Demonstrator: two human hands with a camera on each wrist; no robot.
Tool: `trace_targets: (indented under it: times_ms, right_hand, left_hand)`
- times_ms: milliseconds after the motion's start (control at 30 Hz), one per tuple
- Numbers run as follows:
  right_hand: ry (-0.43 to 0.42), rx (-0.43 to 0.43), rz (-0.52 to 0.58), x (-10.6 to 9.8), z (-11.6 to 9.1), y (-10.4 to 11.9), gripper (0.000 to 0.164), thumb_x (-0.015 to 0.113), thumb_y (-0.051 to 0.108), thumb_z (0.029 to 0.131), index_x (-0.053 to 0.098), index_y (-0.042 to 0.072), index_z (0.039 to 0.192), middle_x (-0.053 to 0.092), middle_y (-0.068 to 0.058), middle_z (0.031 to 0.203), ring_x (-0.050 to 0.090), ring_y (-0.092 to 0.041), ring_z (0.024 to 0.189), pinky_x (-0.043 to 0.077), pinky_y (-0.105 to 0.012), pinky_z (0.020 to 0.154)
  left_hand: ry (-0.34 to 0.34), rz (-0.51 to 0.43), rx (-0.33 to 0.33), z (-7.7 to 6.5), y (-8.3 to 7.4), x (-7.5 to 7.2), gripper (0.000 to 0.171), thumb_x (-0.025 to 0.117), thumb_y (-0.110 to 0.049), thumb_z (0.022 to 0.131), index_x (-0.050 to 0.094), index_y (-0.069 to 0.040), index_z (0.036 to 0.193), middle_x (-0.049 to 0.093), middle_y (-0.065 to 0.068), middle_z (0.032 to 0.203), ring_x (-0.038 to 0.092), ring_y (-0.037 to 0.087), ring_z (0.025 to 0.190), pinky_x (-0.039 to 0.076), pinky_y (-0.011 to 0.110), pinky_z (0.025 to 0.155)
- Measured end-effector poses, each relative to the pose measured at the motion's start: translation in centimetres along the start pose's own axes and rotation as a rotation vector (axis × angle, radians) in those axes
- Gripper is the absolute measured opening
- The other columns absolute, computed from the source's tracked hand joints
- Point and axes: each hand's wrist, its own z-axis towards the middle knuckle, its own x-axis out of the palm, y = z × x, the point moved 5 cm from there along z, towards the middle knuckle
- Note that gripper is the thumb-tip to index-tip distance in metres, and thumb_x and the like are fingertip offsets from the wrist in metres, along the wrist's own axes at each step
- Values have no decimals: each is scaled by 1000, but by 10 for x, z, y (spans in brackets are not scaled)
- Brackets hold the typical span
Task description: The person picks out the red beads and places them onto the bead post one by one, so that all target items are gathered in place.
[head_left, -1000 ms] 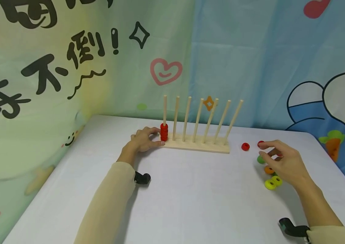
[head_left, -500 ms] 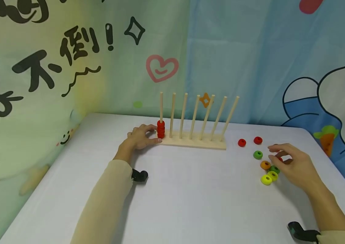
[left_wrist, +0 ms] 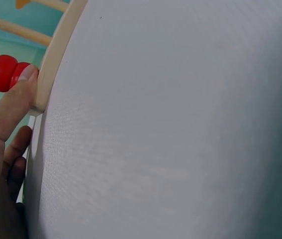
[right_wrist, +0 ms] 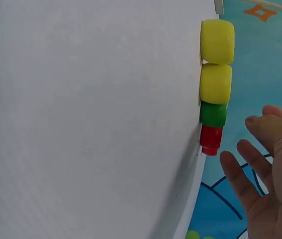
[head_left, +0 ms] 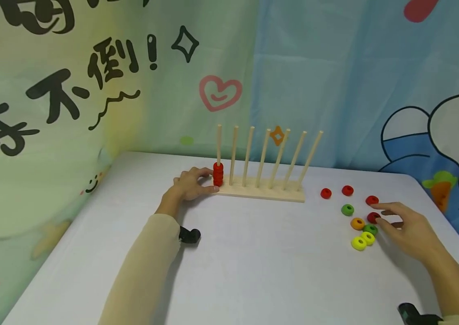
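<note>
My left hand [head_left: 190, 184] grips the left end of a wooden peg stand [head_left: 261, 194]. In the left wrist view its thumb [left_wrist: 19, 97] lies on the base beside the red beads [left_wrist: 2, 72], its other fingers below. Those beads are stacked on the leftmost peg; the other pegs carry none. My right hand [head_left: 412, 228] hovers at the right with thumb and forefinger apart, nothing between them. Its fingertips are close by a dark red bead [head_left: 373, 217] and another red bead [head_left: 372, 200]. In the right wrist view the fingers [right_wrist: 237, 174] are spread above the table.
Left of the right hand lie two more red beads [head_left: 326, 193], a green bead [head_left: 347, 210], an orange bead [head_left: 357, 224], a second green bead [head_left: 370, 229] and two yellow beads [head_left: 359, 243]. A printed cloth [head_left: 314, 81] hangs behind the white table [head_left: 270, 262].
My right hand has moved right and toward me, off the beads, so the red ones by it now show. My left hand keeps its hold on the stand. The head view shifted slightly.
</note>
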Motion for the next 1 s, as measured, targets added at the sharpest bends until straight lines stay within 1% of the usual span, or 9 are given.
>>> trace_targets:
  times_ms: [67, 100, 267, 500, 633, 700, 800, 900, 1000]
  right_hand:
    - [27, 12, -12, 3, 0, -4, 42, 67, 2, 89, 57, 2, 130, 53, -28, 127, 51, -48, 108, 53, -55, 79]
    - [42, 21, -12, 5, 0, -6, 42, 66, 2, 90, 56, 2, 131, 51, -30, 128, 50, -49, 109, 49, -61, 80]
    - [120, 61, -22, 11, 0, -13, 43, 62, 3, 92, 54, 1, 134, 48, -33, 132, 45, -53, 113, 47, -63, 82]
    - [195, 105, -40, 12, 3, -18, 43, 60, 4, 94, 52, 0, 136, 45, -35, 134, 41, -55, 116, 45, -64, 84]
    - [246, 126, -19, 14, -1, -21, 42, 59, 5, 95, 53, 0, 136, 46, -35, 135, 41, -56, 117, 45, -64, 86]
    - [253, 123, -7, 15, -2, -22, 40, 59, 4, 95, 54, 0, 135, 47, -34, 134, 41, -55, 117, 44, -65, 86]
    - [230, 101, -8, 14, -3, -23, 37, 60, 1, 93, 58, 0, 130, 50, -32, 129, 43, -54, 114, 44, -66, 86]
    - [220, 84, -17, 14, -3, -25, 34, 62, 0, 92, 61, -1, 126, 52, -30, 125, 46, -51, 111, 46, -65, 84]
    - [218, 91, -31, 13, -4, -29, 35, 66, 0, 89, 62, -5, 124, 52, -29, 121, 49, -50, 107, 47, -63, 83]
  left_hand:
    - [-2, -2, 0, 0, 0, 0, 67, 68, -63, 82, 50, -38, 141, 46, 1, 143, 36, 34, 128, 26, 55, 100]
    - [-1, -5, 0, 1, 1, 0, 67, 69, -63, 82, 50, -38, 141, 46, 1, 143, 36, 34, 128, 26, 55, 100]
    - [0, -4, 3, 1, 0, 0, 65, 69, -62, 82, 50, -39, 140, 46, 1, 143, 36, 33, 128, 26, 54, 99]
    - [-12, 14, 16, 0, 1, 0, 66, 68, -64, 82, 51, -38, 140, 48, 0, 141, 38, 33, 127, 27, 55, 98]
    - [-3, 21, 8, 0, 1, 3, 66, 68, -64, 82, 50, -38, 140, 47, 0, 141, 38, 33, 127, 27, 55, 98]
    - [-4, 21, 4, 1, 1, 3, 66, 68, -64, 82, 50, -38, 140, 47, 0, 141, 38, 33, 127, 27, 55, 99]
    - [-7, 23, 3, 1, 1, 2, 66, 68, -64, 82, 50, -38, 140, 47, 1, 141, 38, 33, 128, 27, 55, 98]
    - [-8, 27, -3, 1, 1, 2, 67, 68, -64, 82, 50, -38, 141, 47, 1, 142, 37, 33, 127, 28, 54, 98]
    - [-4, 23, -2, 1, 0, 1, 68, 68, -64, 82, 49, -38, 141, 46, 1, 143, 37, 33, 127, 27, 54, 98]
